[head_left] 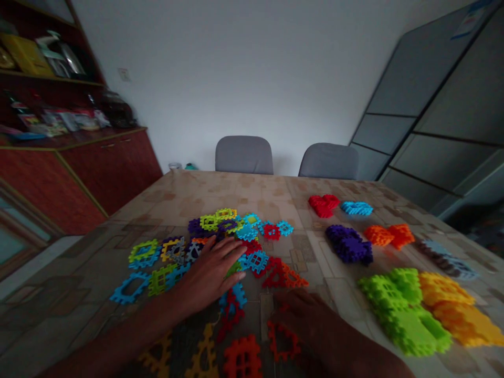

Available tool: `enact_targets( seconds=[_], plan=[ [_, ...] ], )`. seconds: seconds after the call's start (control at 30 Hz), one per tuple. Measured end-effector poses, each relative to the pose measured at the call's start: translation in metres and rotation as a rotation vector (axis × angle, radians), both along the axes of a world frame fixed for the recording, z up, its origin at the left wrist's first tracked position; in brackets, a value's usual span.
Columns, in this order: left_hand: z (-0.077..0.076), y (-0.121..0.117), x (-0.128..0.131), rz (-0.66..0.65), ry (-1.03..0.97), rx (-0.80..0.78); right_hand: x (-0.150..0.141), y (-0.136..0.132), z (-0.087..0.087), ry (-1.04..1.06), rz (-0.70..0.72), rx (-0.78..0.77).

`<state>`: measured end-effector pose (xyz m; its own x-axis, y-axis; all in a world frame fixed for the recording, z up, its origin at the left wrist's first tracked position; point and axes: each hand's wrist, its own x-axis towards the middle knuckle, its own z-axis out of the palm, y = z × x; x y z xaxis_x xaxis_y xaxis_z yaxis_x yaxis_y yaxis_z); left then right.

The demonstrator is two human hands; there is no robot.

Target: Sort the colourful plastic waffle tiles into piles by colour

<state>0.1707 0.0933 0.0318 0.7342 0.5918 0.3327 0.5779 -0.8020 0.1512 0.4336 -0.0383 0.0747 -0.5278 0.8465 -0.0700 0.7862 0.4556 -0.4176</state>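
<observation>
Loose plastic interlocking building pieces in several colours lie mixed in front of me. My left hand (214,268) rests over this pile, fingers stretched out and thumb apart. A green piece (233,269) shows between its thumb and forefinger. Blue pieces (258,260) lie just beyond its fingertips. My right hand (301,312) is lower and to the right, its fingers bent down on a red frame-shaped piece (284,344) and partly covering it. An orange triangular piece (293,277) lies just past that hand. Shadow hides the right fingertips.
Sorted stacks stand on the right of the table (244,189): red (323,205), light blue (356,208), purple (349,244), orange (389,235), green (405,310) and yellow (459,307). Two grey chairs (244,155) stand behind the far edge. A red-brown cabinet (114,168) is at left.
</observation>
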Motion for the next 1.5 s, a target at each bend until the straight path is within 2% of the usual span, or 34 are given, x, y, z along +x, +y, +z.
enact_targets(
  seconds=[0.1,0.37,0.53,0.6,0.73,0.87,1.07,1.13,1.2,1.33,1.4,1.5],
  plan=[
    [-0.006,0.014,-0.008,0.028,-0.006,0.003,0.005,-0.002,0.0,0.012,0.04,-0.01],
    [-0.005,-0.003,-0.067,0.012,-0.109,-0.08,0.003,0.001,0.002,0.104,0.01,0.031],
    [-0.019,-0.003,-0.085,0.175,-0.214,-0.074,0.002,0.002,-0.002,0.075,-0.086,0.041],
    [-0.021,-0.002,-0.086,0.189,-0.234,-0.075,0.001,0.003,-0.007,0.058,-0.111,0.031],
    [-0.019,0.012,-0.079,0.207,-0.168,-0.074,-0.005,0.006,-0.023,0.047,-0.113,0.025],
    [-0.016,0.031,-0.056,0.23,-0.072,-0.086,-0.008,0.01,-0.032,0.016,-0.105,-0.022],
    [-0.012,0.03,-0.005,-0.042,-0.04,-0.166,-0.001,0.007,-0.021,0.006,-0.069,0.001],
    [-0.009,0.027,0.005,-0.085,-0.061,-0.173,0.002,0.005,-0.026,-0.01,-0.032,0.037],
    [-0.006,0.024,0.006,-0.06,-0.103,-0.161,0.003,0.001,-0.037,-0.033,-0.002,0.093],
    [-0.002,0.016,-0.02,0.075,-0.198,-0.112,0.002,-0.005,-0.058,-0.084,-0.001,0.274],
    [-0.003,0.012,-0.045,0.158,-0.238,-0.076,0.0,-0.008,-0.062,-0.08,0.002,0.348],
    [-0.012,0.008,-0.082,0.297,-0.276,-0.019,-0.002,-0.01,-0.063,-0.054,0.016,0.37]
  ],
)
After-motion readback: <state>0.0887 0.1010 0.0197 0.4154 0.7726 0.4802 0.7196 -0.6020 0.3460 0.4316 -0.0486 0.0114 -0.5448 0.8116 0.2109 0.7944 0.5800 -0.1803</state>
